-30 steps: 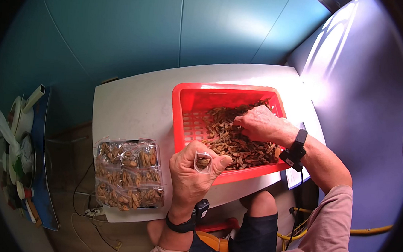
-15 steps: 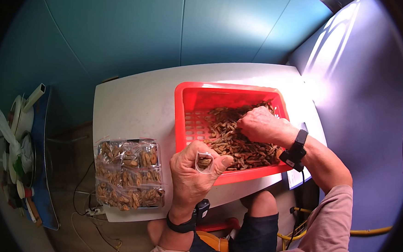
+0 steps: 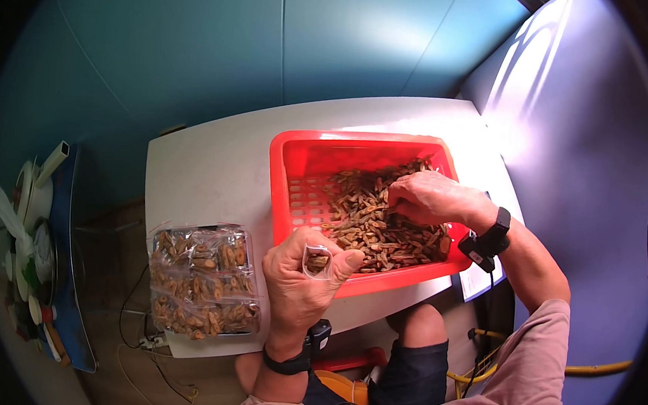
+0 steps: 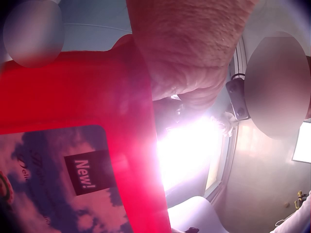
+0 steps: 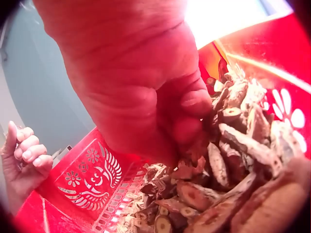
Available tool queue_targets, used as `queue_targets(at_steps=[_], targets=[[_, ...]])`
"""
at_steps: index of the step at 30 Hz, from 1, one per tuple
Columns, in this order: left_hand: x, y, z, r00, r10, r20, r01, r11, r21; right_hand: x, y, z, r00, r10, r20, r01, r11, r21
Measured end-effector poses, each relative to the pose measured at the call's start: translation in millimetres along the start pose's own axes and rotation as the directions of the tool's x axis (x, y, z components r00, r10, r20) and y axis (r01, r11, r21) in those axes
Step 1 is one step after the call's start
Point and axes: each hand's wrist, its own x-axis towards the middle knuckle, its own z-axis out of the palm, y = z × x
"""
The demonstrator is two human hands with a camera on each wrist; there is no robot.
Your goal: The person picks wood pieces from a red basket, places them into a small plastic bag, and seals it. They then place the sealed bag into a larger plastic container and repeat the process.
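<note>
Right now, your left hand (image 3: 298,284) grips a small clear bag (image 3: 317,262), its fingers and thumb curled round it with only a narrow gap at the bag's mouth, and some brown pieces show inside. You have it near the front left corner of the red basket (image 3: 365,137). Your right hand (image 3: 432,197) reaches into the basket, its fingers curled down against the loose dried slices (image 3: 365,205); you bend them nearly to the palm, but whether they pinch any slice you cannot tell from either view. The slices heap under and around your right hand, leaving part of the slotted floor bare at the basket's left.

Well to the left of the basket, the filled bags (image 3: 202,280) lie in rows on the white table (image 3: 215,159). You wear a black band with a small camera (image 3: 491,239) on your right wrist.
</note>
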Motion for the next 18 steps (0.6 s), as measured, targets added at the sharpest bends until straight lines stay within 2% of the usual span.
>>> queue_targets(at_steps=[4, 6, 8, 10, 11, 13, 15, 16, 18], targets=[[0, 2, 1, 1.0, -0.011, 0.012, 0.011, 1.0, 0.024, -9, 0, -7, 0.997, -0.049, -0.065, 0.055, 0.995, 0.088], [0, 2, 3, 1.0, -0.01, 0.01, 0.009, 0.999, 0.035, -13, -8, -16, 0.996, 0.088, 0.003, -0.087, 0.983, 0.162], [-1, 2, 4, 1.0, -0.009, 0.009, 0.008, 0.999, 0.045, -18, -12, -20, 0.994, 0.107, -0.002, -0.104, 0.975, 0.195], [-2, 2, 4, 0.997, -0.041, 0.066, 0.03, 0.988, 0.152, -26, -16, -22, 0.992, 0.123, -0.004, -0.119, 0.966, 0.228], [-3, 1, 6, 0.997, -0.041, 0.063, 0.031, 0.988, 0.151, -31, -20, -24, 0.993, 0.112, -0.041, -0.098, 0.962, 0.254], [-4, -4, 9, 0.998, 0.002, 0.058, -0.017, 0.966, 0.26, -41, -29, -25, 0.993, 0.093, -0.07, -0.07, 0.959, 0.276], [-5, -5, 13, 0.997, 0.041, 0.063, -0.059, 0.947, 0.315, -53, -39, -23, 0.976, -0.01, -0.215, 0.082, 0.941, 0.328], [-5, -4, 15, 0.994, 0.079, 0.081, -0.104, 0.925, 0.366, -60, -49, -22, 0.977, -0.014, -0.213, 0.085, 0.941, 0.328], [-8, 6, 21, 0.995, 0.059, 0.082, -0.085, 0.926, 0.368, -73, -73, -23, 0.919, -0.095, -0.383, 0.211, 0.938, 0.275]])
